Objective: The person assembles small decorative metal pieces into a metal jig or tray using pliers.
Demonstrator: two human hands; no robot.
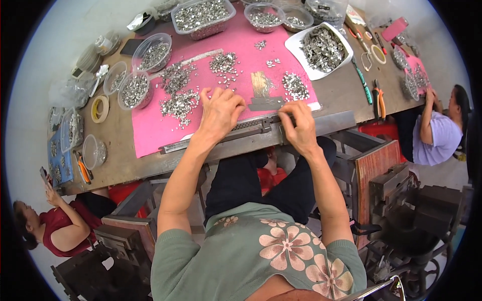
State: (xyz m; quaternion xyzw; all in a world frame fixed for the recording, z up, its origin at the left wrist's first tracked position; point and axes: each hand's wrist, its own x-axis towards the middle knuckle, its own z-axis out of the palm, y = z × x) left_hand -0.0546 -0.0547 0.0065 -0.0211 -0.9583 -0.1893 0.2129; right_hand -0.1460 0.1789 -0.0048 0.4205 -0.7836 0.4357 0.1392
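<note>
My left hand (219, 114) hovers at the mat's near edge with bent fingers; whatever its fingertips hold is hidden. My right hand (300, 124) is at the right end of a long dark metal bar fixture (241, 131), its thumb and fingers curled in; anything between them is too small to make out. The fixture lies along the table's front edge. Between my hands sits a flat dark grey strip (266, 104), and behind it a brass-coloured plate (259, 83). Loose piles of small shiny metal pieces (179, 106) spread left of it, another pile (295, 86) right.
A pink mat (150, 120) covers the table's middle. Clear tubs (203, 17) and a white tray (296, 44) hold metal pieces. Pliers (379, 98), a green-handled tool (362, 83) and tape (100, 109) lie about. Co-workers sit left (63, 226) and right (436, 133).
</note>
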